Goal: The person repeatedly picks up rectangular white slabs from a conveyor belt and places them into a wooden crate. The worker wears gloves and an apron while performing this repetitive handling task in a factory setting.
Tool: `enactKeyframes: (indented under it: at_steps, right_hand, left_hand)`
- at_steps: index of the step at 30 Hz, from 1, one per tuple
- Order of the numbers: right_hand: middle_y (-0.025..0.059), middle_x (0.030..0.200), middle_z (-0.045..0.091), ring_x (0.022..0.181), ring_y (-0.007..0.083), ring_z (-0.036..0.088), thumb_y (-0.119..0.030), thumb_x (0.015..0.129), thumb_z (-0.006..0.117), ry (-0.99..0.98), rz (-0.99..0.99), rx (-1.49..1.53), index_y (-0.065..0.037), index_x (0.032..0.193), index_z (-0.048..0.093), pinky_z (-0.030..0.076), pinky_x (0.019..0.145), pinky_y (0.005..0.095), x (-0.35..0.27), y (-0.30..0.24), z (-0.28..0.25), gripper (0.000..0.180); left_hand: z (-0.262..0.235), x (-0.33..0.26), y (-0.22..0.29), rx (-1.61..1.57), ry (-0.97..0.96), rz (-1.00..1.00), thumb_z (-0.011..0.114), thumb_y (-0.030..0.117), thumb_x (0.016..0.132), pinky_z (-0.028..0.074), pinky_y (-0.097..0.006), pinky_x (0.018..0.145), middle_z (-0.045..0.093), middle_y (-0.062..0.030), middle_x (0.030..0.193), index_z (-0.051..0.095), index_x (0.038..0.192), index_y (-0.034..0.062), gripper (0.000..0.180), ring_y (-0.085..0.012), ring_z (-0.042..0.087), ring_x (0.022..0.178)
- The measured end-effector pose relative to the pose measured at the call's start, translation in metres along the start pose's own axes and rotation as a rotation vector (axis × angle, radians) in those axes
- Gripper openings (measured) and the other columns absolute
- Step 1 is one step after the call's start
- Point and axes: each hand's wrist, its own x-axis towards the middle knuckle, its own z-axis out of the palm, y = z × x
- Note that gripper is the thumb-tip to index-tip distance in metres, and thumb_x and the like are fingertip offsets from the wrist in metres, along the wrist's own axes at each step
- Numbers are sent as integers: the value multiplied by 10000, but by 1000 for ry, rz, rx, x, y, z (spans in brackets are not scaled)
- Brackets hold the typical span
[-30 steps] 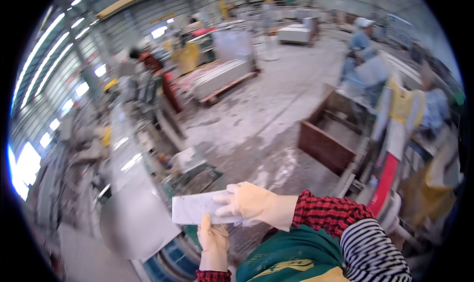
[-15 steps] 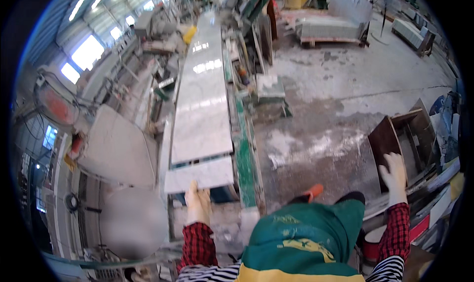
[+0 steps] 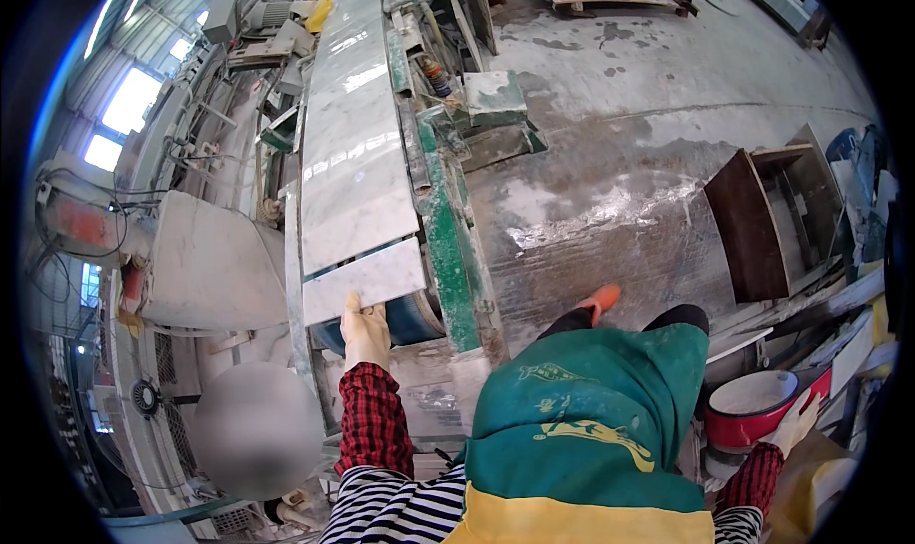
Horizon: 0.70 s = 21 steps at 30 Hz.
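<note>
A short white marble slab [image 3: 367,279] lies at the near end of a long conveyor, butted against a longer grey-veined marble slab [image 3: 351,144]. My left hand [image 3: 365,331], in a pale glove with a red plaid sleeve, grips the short slab's near edge. My right hand [image 3: 793,428], also gloved, hangs low at the far right beside a red basin with a white inside [image 3: 753,413]. Whether its fingers hold anything is unclear. My green apron fills the lower middle.
A green machine frame [image 3: 446,239] runs along the conveyor's right side. A blue roller [image 3: 405,320] sits under the short slab. An open brown box [image 3: 762,222] stands on the wet concrete floor at right. Another person [image 3: 250,432] is at lower left beside a large grey slab [image 3: 214,272].
My view has swung from the hall down onto the conveyor. The short slab, first carried in both hands, now lies on the line. My right hand has let go and dropped toward the red basin.
</note>
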Motion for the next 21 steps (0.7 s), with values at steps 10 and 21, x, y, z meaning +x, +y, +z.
enactKeyframes:
  at_steps: [10,21]
  right_hand:
    - [215,1627,362,1516,341,328,-539,1059,462,-37,96,142,-65,1544,449,237,1254,396,-10,10,4,679]
    - [154,1664,329,1525,299,322,-501,1073,447,-70,224,304,-70,1574,396,237,1248,370,-58,-85,-52,663]
  left_hand:
    - [3,17,-1,38,-14,5,578,201,1044,547,-370,914,656,-128,1240,556,1240,-5,285,-262,643,1091]
    - [45,-41,24,286,-118,17,588,264,1057,578,-293,888,672,-99,1143,569,1236,-37,351,-195,661,1006]
